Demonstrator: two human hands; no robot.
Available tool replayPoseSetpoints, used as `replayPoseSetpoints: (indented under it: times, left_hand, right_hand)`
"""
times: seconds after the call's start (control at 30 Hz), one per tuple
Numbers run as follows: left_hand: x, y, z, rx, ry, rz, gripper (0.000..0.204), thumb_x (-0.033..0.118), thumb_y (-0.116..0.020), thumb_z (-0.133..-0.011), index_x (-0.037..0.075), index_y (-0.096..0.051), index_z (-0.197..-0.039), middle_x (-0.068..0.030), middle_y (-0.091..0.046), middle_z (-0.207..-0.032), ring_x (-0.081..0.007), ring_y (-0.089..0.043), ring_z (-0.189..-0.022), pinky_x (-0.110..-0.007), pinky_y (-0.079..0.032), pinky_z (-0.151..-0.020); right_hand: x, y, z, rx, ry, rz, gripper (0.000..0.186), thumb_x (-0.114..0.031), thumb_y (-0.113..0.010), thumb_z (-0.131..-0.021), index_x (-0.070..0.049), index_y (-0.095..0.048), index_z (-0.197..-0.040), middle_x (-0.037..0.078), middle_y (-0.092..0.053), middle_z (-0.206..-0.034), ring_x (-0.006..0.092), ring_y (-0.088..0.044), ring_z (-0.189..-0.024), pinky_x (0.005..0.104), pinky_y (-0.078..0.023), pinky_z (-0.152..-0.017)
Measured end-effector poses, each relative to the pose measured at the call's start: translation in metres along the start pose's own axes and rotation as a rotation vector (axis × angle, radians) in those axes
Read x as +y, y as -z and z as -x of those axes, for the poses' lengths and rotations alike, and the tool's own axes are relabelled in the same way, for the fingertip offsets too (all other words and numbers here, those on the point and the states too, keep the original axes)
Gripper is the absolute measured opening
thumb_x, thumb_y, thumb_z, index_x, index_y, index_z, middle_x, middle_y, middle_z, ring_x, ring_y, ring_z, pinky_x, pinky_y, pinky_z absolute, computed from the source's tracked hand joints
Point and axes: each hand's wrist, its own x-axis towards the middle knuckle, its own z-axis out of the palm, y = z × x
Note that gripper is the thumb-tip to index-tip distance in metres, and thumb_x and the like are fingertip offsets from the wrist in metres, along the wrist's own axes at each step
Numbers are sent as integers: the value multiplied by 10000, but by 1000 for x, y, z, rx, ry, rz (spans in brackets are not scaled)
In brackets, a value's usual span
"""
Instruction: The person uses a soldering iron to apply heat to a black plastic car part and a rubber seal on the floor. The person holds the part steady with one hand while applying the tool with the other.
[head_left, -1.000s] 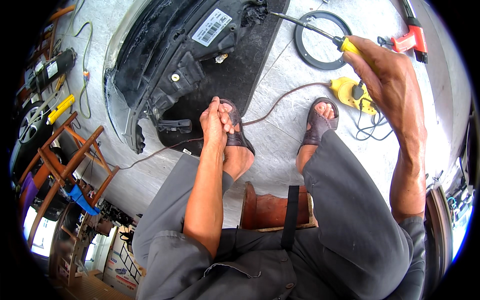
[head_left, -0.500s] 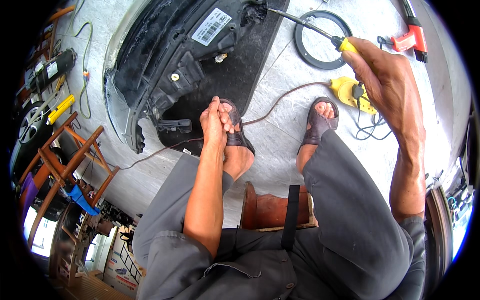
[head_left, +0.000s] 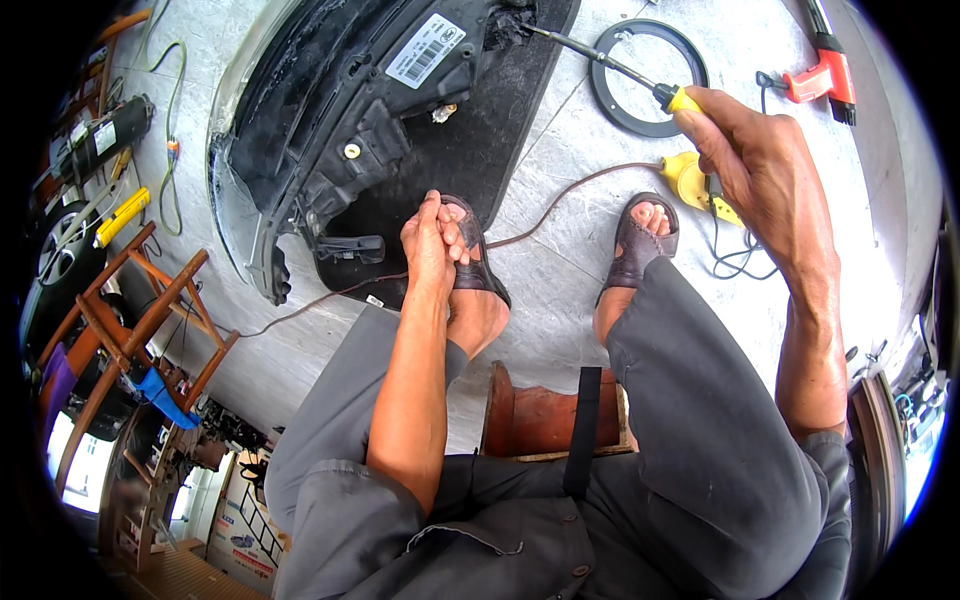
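My right hand [head_left: 765,165] is closed round the yellow handle of a soldering iron [head_left: 625,70], whose long metal shaft points away to the left. Its tip meets a rough, dark patch at the far end of a car headlight [head_left: 375,120], which lies with its black housing up and clear lens to the left. Over my left sandal, my left hand [head_left: 430,245] rests with its fingers curled closed. Whatever those fingers might hold is hidden.
Beneath the headlight lies a black mat [head_left: 480,160]. A black ring [head_left: 597,95], a yellow power strip [head_left: 685,180] with cords and a red heat gun [head_left: 825,75] are on the right floor. A wooden stool [head_left: 150,310] stands left.
My right hand has shifted slightly left, and the soldering iron's tip has moved a little left and nearer along the dark patch. My left hand stays in place.
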Motion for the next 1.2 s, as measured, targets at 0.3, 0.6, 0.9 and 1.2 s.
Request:
replayPoseSetpoints:
  times: [0.3,0.6,0.9,1.2]
  left_hand:
    - [-1,1,-2,-1,-6,-1,396,392,-596,-1018,136,-493,-733,20,-433,-537,-101,-370,-367,-286,-352,-344]
    - [-1,6,-2,-18,-13,11,401,382,-597,-1015,122,-492,-728,6,-453,-533,-120,-398,-366,-300,-364,-336]
    - [-1,0,-2,1,-14,-24,394,401,-603,-1017,144,-471,-749,28,-401,-521,-105,-372,-366,-290,-345,-344]
    - [-3,3,-5,-21,-8,-33,398,416,-612,-1012,149,-473,-751,31,-398,-519,-107,-373,-362,-291,-341,-344]
  right_hand:
    - [0,-5,0,-7,20,-31,266,-280,-647,-1003,-50,-737,-1100,156,-623,-648,289,-634,-565,385,-486,-573]
    - [3,8,3,-137,-10,-157,333,-221,-725,-953,-66,-656,-1239,83,-673,-732,171,-646,-642,347,-495,-622]
    - [67,-58,5,-146,-218,-870,318,-299,-611,-1042,-34,-695,-1196,-29,-686,-927,33,-551,-745,192,-442,-615]
    - [55,-146,18,-94,-325,-1335,213,-158,-683,-997,-24,-616,-1147,18,-694,-938,77,-617,-805,237,-510,-766]
